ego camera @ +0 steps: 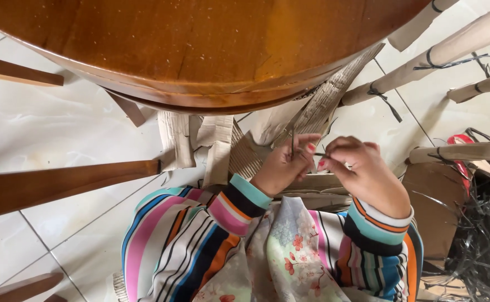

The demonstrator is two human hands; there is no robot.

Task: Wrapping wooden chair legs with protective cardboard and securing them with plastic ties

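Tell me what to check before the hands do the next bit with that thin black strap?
1. Left hand pinches the thin black strap: ok.
2. Right hand fingertips meet the left hand at the strap: ok.
3. Strap looped around the cardboard-wrapped leg: cannot tell.
4. Cardboard covers that leg under the round wooden table: ok, though torn lower down.
5. Spare straps close by in the black pile: ok.

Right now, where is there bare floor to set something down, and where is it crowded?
Free: the white floor tiles at left, between the round wooden table and the wooden chair rail. Crowded: the cardboard scraps under the table edge by the left hand and right hand, and the black strap tangle at right.
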